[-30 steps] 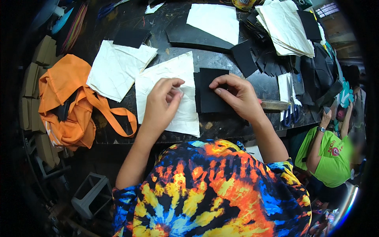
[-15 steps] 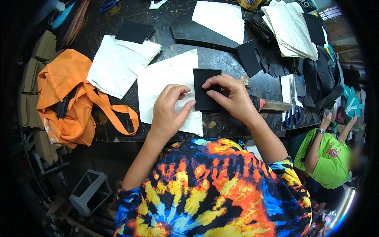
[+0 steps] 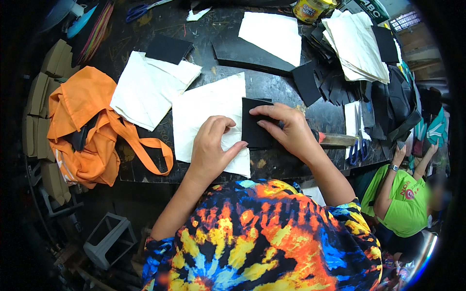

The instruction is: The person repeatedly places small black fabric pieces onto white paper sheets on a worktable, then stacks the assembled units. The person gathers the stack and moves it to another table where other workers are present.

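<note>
Your left hand (image 3: 211,150) presses flat, grip open, on the white cloth (image 3: 206,114); your right hand (image 3: 286,128), grip open too, pins the black piece (image 3: 253,131) just beside it on the desk (image 3: 272,162).

An orange bag (image 3: 87,126) is slumped at the left edge of the dark worktable (image 3: 272,167), with a stack of white cloth pieces (image 3: 145,89) just beside it. A black square pad (image 3: 169,48) is laid above that stack. Blue-handled scissors (image 3: 141,9) are seen at the top edge, and a yellow jar (image 3: 310,8) near the far side. A heap of black cut pieces (image 3: 340,85) is spread to the right, topped by more white cloth (image 3: 357,46). A person in a green shirt (image 3: 403,203) is seated at lower right. A grey stool (image 3: 109,240) is placed below the table.
</note>
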### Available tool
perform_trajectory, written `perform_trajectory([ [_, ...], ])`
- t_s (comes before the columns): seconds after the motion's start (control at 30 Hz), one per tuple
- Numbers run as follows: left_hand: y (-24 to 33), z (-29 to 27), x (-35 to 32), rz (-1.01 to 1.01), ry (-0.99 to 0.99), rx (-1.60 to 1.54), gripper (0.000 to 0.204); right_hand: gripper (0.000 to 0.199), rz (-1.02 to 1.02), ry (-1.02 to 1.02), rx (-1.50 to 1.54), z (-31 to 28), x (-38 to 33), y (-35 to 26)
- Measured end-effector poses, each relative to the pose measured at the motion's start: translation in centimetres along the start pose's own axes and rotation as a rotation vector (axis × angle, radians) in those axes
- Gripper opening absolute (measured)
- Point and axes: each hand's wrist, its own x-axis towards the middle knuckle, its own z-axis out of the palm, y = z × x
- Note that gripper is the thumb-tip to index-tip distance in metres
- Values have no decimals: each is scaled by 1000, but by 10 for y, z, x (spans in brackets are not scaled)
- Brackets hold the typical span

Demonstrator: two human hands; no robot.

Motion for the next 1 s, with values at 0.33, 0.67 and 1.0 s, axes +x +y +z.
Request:
perform_trajectory([
  [0.33, 0, -2, 0, 88, -39, 111, 58, 38, 40, -96, -91, -2, 14, 0],
  [0.67, 10, -13, 10, 93, -186, 168, 46, 39, -294, -84, -623, -13, 28, -4],
  [1.0, -6, -31, 153, 42, 47, 63, 39, 46, 234, 249, -772, -104, 137, 76],
])
